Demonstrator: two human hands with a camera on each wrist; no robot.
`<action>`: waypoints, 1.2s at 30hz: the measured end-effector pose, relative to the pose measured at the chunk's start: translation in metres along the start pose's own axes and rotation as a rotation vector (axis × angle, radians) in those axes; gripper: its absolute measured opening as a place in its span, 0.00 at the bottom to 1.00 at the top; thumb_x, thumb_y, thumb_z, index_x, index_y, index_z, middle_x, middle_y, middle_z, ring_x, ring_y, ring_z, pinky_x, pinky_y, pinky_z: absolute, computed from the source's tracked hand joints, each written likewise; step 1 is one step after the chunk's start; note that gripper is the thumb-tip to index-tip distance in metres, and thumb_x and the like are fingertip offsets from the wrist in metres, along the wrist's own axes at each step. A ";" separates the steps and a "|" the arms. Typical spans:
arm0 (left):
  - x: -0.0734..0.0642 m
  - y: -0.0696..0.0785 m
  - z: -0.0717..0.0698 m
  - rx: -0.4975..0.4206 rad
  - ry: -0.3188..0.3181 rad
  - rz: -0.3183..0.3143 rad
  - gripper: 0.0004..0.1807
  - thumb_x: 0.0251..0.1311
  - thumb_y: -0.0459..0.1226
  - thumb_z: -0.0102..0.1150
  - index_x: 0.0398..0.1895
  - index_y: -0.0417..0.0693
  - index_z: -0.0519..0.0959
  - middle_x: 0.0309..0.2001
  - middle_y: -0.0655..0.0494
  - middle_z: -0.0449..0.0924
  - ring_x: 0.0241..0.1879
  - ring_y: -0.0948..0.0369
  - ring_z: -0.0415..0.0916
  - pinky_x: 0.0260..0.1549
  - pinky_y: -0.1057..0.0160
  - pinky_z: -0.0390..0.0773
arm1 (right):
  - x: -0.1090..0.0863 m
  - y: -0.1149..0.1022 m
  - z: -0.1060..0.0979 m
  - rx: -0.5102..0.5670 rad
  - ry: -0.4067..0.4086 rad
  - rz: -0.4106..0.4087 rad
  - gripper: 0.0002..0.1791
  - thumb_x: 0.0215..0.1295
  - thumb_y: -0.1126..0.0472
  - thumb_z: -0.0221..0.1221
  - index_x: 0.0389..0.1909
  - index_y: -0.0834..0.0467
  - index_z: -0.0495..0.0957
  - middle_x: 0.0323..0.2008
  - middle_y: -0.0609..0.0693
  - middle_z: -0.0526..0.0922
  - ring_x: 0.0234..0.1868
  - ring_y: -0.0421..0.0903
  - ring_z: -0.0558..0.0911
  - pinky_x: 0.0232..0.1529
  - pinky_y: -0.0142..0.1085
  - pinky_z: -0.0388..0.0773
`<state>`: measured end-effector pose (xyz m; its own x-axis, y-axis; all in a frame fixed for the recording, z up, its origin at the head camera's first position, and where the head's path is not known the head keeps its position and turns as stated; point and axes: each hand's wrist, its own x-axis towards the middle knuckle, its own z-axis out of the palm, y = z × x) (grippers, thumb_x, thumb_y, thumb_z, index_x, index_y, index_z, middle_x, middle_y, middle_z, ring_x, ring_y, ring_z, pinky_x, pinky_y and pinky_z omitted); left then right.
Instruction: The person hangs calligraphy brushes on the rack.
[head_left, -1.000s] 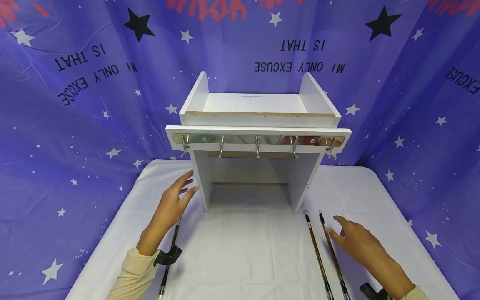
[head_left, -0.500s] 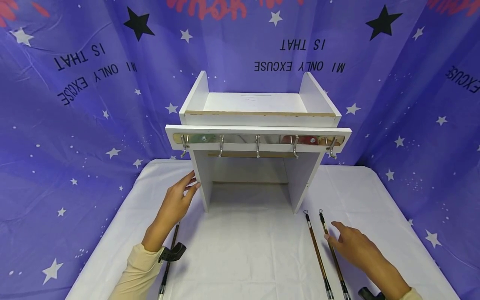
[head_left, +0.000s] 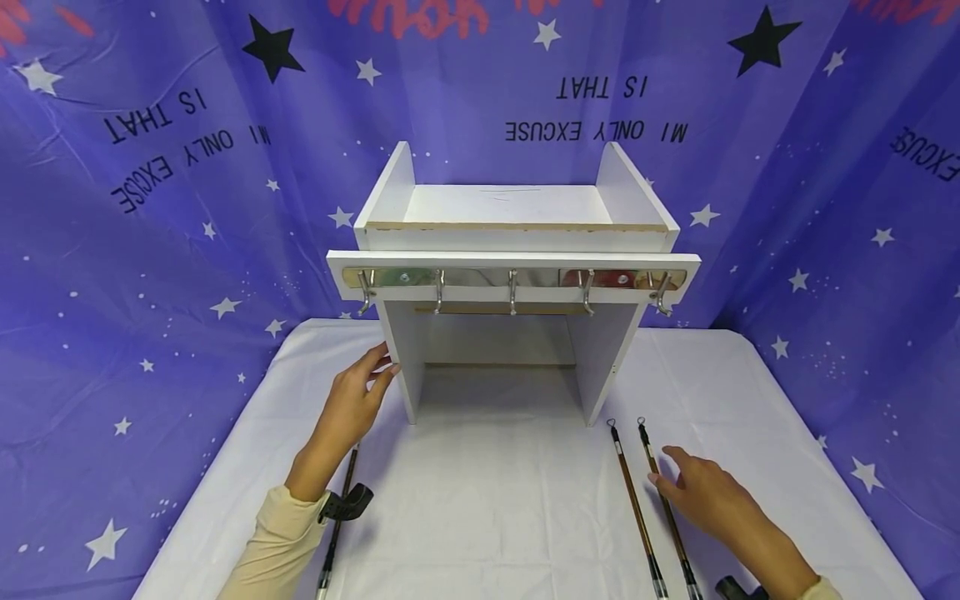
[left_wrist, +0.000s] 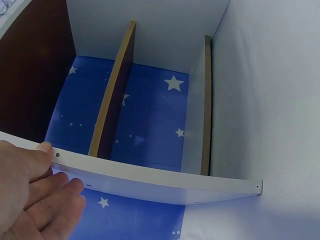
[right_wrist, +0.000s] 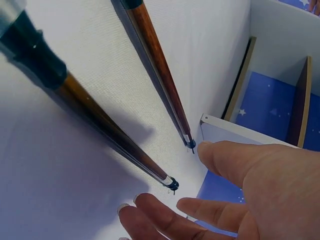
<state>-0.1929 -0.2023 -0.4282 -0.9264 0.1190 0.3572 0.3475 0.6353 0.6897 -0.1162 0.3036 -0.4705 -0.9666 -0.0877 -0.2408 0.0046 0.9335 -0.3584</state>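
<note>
A white shelf unit (head_left: 517, 242) with a row of metal hooks (head_left: 513, 292) stands on the cloth. My left hand (head_left: 348, 408) touches its left side panel (head_left: 399, 354). In the left wrist view, the thumb (left_wrist: 42, 152) lies at the panel's front edge, with relaxed fingers (left_wrist: 55, 205) beside its outer face. Two thin brown telescopic rods, the inner one (head_left: 633, 500) and the outer one (head_left: 670, 512), lie right of the shelf. My right hand (head_left: 712, 496) hovers by the outer rod, fingers loose, holding nothing. A third rod (head_left: 330, 546) is partly hidden under my left wrist.
White cloth (head_left: 487, 517) covers the table. A purple curtain (head_left: 480, 83) with stars hangs behind and along both sides. The shelf has an open top tray (head_left: 510, 204) and an open space below the hook rail (head_left: 517, 260).
My left hand has moved right and come against the shelf's side panel. My right hand has shifted slightly down and left. Shelf and rods stay in place.
</note>
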 end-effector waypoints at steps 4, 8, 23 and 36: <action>0.000 0.001 0.000 -0.007 0.001 -0.002 0.25 0.80 0.39 0.56 0.75 0.41 0.72 0.65 0.39 0.81 0.63 0.42 0.81 0.59 0.39 0.82 | 0.000 0.003 0.003 -0.015 0.004 -0.011 0.39 0.76 0.42 0.61 0.70 0.71 0.70 0.35 0.51 0.84 0.38 0.53 0.84 0.37 0.54 0.83; 0.000 0.001 0.000 -0.006 0.003 -0.004 0.25 0.80 0.39 0.56 0.74 0.41 0.72 0.65 0.39 0.81 0.62 0.42 0.81 0.59 0.39 0.83 | 0.001 0.005 0.006 -0.026 0.017 -0.024 0.39 0.75 0.43 0.62 0.68 0.73 0.70 0.42 0.60 0.87 0.46 0.63 0.86 0.44 0.62 0.83; 0.001 0.001 0.000 -0.009 0.003 -0.014 0.24 0.80 0.40 0.56 0.74 0.42 0.72 0.66 0.40 0.81 0.62 0.41 0.82 0.58 0.39 0.83 | 0.001 0.005 0.017 -0.018 0.014 -0.030 0.37 0.72 0.49 0.67 0.66 0.75 0.70 0.50 0.71 0.85 0.51 0.72 0.83 0.47 0.64 0.83; 0.001 0.000 0.001 -0.005 0.010 -0.014 0.24 0.80 0.39 0.56 0.74 0.41 0.72 0.65 0.38 0.80 0.61 0.40 0.82 0.58 0.38 0.83 | 0.003 0.006 0.020 -0.018 -0.023 -0.030 0.35 0.69 0.54 0.69 0.63 0.78 0.72 0.52 0.74 0.83 0.54 0.74 0.82 0.52 0.64 0.83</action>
<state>-0.1934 -0.2015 -0.4284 -0.9299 0.1026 0.3533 0.3350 0.6332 0.6977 -0.1139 0.3021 -0.4916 -0.9602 -0.1232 -0.2506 -0.0290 0.9366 -0.3492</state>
